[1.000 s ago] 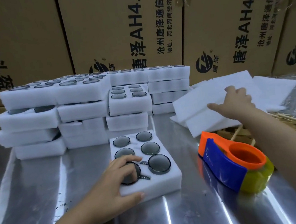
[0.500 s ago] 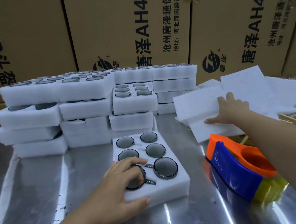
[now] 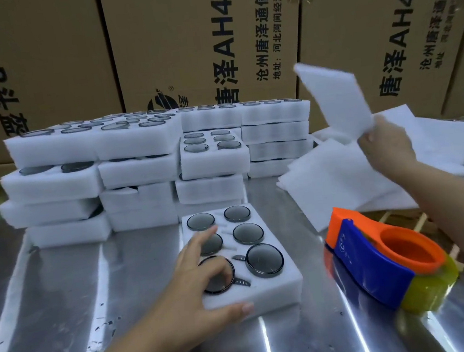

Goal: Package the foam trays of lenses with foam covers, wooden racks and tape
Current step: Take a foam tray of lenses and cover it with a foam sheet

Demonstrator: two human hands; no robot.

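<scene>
On the steel tabletop (image 3: 65,293), toward its near edge, sits a white foam tray of six dark round lenses (image 3: 266,298), long axis running near to far. The left hand (image 3: 197,291) lies spread on it, thumb against its near wall. The right hand (image 3: 386,145) pinches a thin white foam cover sheet (image 3: 334,99) by its bottom corner, raised over the right side, its long axis rising and leaning left.

tape dispenser (image 3: 388,259) right of tray (image 3: 268,289)

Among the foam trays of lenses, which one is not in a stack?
The tray lying alone on the metal table, in front of the stacks; the left hand rests on it.
</scene>
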